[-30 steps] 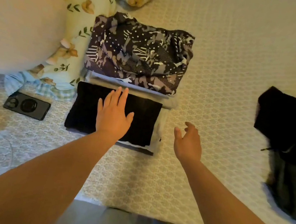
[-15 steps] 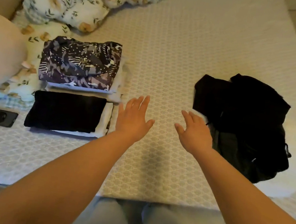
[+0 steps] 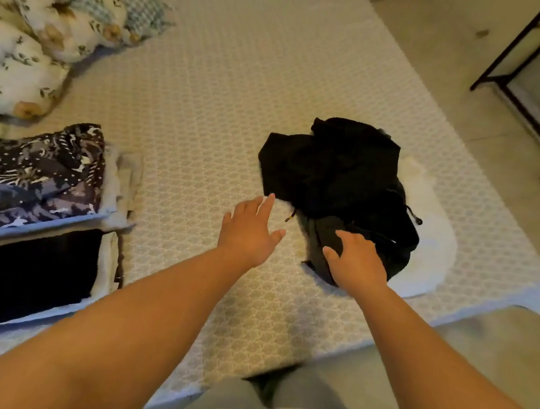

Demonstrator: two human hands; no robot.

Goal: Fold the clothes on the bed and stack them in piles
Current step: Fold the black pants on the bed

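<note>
No writing or brand can be read. The unfolded dark clothes point(image 3: 340, 179) are heaped near the bed's point(image 3: 227, 102) right edge. The right hand point(image 3: 355, 262) is laid on them, fingers loosely curled; whether cloth is gripped cannot be told. The left hand point(image 3: 247, 227) is held beside them, fingers straight, over bare mattress. Two folded piles, patterned point(image 3: 29, 172) and black point(image 3: 18, 277), are stacked at the left edge.

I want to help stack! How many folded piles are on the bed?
2. The patterned pile lies at the left, and the black-topped pile lies just in front of it, nearer the person. The dark heap at the right is not folded. More may lie out of view.
</note>
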